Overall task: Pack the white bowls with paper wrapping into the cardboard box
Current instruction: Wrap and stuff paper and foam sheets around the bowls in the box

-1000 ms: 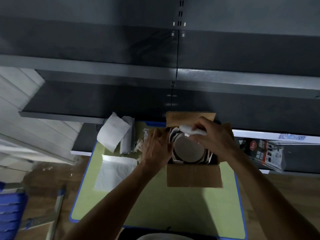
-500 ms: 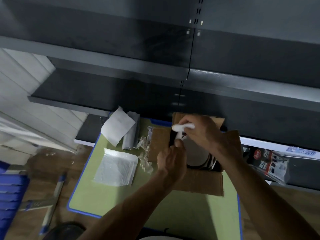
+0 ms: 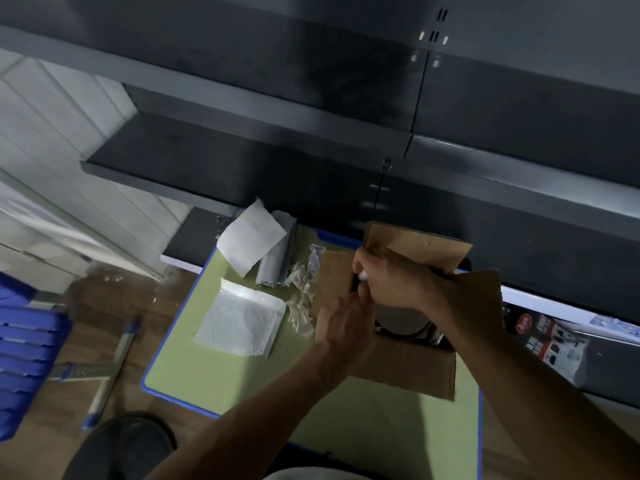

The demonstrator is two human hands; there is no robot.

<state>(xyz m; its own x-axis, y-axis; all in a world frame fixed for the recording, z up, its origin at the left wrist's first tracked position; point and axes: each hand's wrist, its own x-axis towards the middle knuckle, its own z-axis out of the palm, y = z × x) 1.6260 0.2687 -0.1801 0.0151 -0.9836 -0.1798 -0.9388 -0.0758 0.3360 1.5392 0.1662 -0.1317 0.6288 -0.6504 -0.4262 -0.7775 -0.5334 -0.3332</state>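
An open cardboard box (image 3: 401, 368) stands on a green table (image 3: 263, 379), its flaps raised. Inside it, white bowls (image 3: 401, 322) stand on edge, largely hidden by my hands. My right hand (image 3: 394, 278) hovers over the box's left rim, fingers curled round a small white wad of paper (image 3: 363, 276). Just below it, my left hand (image 3: 341, 327) reaches up with its fingers meeting that same wad. How the left fingers grip is hidden. Crumpled brown wrapping paper (image 3: 303, 292) lies beside the box's left flap.
A bubble-wrap sheet (image 3: 240, 322), a white paper sheet (image 3: 251, 244) and a grey roll (image 3: 275, 258) lie on the table's left part. Dark metal shelves (image 3: 311, 116) rise behind. A blue crate (image 3: 27, 358) stands left on the floor, a printed packet (image 3: 550, 344) lies right.
My left hand left the box's left flap and rose to meet my right hand. The right hand lowered the white wad toward the box's left rim. The view shifted left.
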